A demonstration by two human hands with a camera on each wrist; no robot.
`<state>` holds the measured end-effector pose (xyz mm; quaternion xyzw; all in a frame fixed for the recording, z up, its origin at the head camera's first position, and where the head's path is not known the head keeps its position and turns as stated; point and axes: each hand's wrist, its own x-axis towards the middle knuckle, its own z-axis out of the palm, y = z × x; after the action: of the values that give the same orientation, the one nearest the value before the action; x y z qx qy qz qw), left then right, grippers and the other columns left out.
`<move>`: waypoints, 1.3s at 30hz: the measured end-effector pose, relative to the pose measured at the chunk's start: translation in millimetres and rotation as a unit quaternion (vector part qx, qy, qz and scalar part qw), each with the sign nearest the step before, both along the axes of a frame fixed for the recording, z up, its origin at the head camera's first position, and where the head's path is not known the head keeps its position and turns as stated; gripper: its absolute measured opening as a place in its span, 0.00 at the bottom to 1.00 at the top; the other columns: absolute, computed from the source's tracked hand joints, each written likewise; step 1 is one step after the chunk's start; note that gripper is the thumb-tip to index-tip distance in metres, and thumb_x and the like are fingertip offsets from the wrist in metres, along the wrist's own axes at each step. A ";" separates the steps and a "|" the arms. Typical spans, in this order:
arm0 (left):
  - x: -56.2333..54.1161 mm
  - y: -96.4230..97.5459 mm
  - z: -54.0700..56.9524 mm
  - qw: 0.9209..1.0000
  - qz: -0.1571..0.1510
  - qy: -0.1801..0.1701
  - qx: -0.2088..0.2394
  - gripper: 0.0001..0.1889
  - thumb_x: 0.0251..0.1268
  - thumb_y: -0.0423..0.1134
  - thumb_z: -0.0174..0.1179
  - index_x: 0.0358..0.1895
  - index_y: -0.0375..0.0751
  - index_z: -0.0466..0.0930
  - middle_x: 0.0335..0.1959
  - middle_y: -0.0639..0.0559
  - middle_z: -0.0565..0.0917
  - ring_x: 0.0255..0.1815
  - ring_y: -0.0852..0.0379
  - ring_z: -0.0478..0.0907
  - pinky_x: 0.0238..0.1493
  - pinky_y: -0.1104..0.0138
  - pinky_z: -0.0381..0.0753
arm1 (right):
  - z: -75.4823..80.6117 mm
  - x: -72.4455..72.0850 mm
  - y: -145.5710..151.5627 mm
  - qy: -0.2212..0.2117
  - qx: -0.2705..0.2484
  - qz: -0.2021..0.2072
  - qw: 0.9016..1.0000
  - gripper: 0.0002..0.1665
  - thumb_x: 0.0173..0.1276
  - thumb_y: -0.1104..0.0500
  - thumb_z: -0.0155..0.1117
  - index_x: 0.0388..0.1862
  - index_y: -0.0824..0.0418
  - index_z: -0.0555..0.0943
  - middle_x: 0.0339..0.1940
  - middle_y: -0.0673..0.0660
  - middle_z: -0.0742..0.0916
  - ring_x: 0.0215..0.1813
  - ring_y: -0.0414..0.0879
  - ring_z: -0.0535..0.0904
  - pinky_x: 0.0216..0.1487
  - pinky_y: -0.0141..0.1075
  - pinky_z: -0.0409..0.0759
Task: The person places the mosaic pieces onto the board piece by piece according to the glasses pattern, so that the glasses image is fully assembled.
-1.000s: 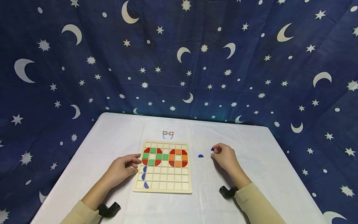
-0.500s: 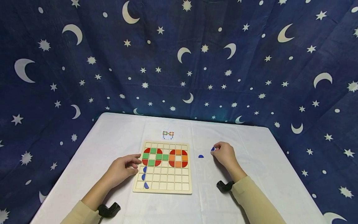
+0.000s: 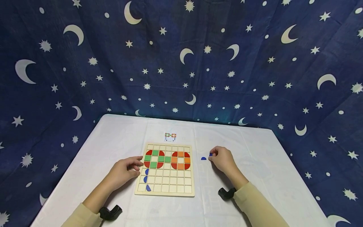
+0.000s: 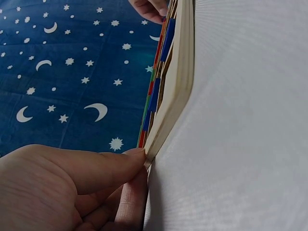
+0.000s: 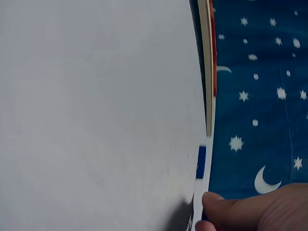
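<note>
A wooden grid board [image 3: 164, 193] lies on the table with red, green and orange pieces set in it in two ring shapes joined by a green square. Down its left column are several blue pieces [image 3: 145, 179]. At the board's left edge is my left hand [image 3: 124, 170], its fingers and thumb touching the rim; the left wrist view has the thumb [image 4: 110, 168] right at that edge. To the right of the board my right hand [image 3: 224, 159] pinches a small blue piece [image 3: 210, 154], mostly covered by the fingers. Just left of those fingertips lies a blue half-circle [image 3: 203, 158].
A small pattern card [image 3: 170, 136] with a coloured drawing lies behind the board. White cloth covers the table [image 3: 227, 135]. Behind it hangs a dark blue curtain [image 3: 170, 47] with moons and stars.
My right hand has moved slightly left and toward me with the blue piece, closer to the half-circle on the table. The left hand and the board have stayed put.
</note>
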<state>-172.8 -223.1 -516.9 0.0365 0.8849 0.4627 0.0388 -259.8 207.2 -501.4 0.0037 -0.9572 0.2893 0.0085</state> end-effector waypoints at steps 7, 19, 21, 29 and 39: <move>-1.2 0.4 -1.0 1.000 0.003 -0.001 -0.005 0.14 0.62 0.31 0.73 0.50 0.49 0.91 0.72 0.51 0.84 0.43 0.62 0.81 0.50 0.71 0.76 | 7.3 21.1 -19.9 -0.007 -0.022 0.025 0.999 0.10 0.62 0.63 0.81 0.40 0.58 0.88 0.26 0.48 0.82 0.33 0.43 0.75 0.40 0.38 0.73; -1.4 0.6 -0.9 1.000 0.002 0.001 -0.015 0.14 0.62 0.31 0.73 0.50 0.49 0.91 0.72 0.51 0.84 0.43 0.62 0.81 0.53 0.70 0.76 | 13.5 59.8 -54.3 -0.023 -0.050 0.094 0.994 0.10 0.62 0.64 0.81 0.39 0.55 0.88 0.27 0.46 0.81 0.34 0.41 0.75 0.38 0.34 0.73; -1.4 0.6 -1.2 1.000 0.002 0.002 -0.016 0.14 0.62 0.31 0.73 0.50 0.49 0.91 0.72 0.51 0.84 0.43 0.62 0.81 0.53 0.70 0.76 | 13.4 64.4 -58.5 -0.029 -0.052 0.106 0.993 0.10 0.62 0.63 0.81 0.39 0.54 0.88 0.27 0.45 0.81 0.34 0.40 0.75 0.38 0.33 0.73; -1.4 1.0 -1.6 1.000 0.003 0.003 -0.018 0.14 0.62 0.32 0.72 0.50 0.50 0.91 0.72 0.52 0.84 0.44 0.61 0.81 0.54 0.68 0.76 | 7.9 72.0 -70.2 -0.027 -0.041 0.147 0.988 0.11 0.62 0.62 0.82 0.38 0.54 0.87 0.27 0.44 0.81 0.34 0.40 0.75 0.39 0.33 0.72; -0.2 0.9 -0.8 1.000 0.000 0.008 -0.017 0.14 0.62 0.32 0.73 0.50 0.50 0.91 0.72 0.51 0.84 0.45 0.61 0.81 0.54 0.68 0.76 | -1.0 71.7 -76.4 0.003 -0.025 0.163 0.986 0.11 0.60 0.61 0.82 0.38 0.52 0.87 0.26 0.42 0.78 0.32 0.37 0.73 0.41 0.32 0.72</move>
<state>-173.0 -222.1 -517.7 0.0401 0.8930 0.4472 0.0324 -188.0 130.7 -502.4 0.1605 -0.9362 0.3106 -0.0356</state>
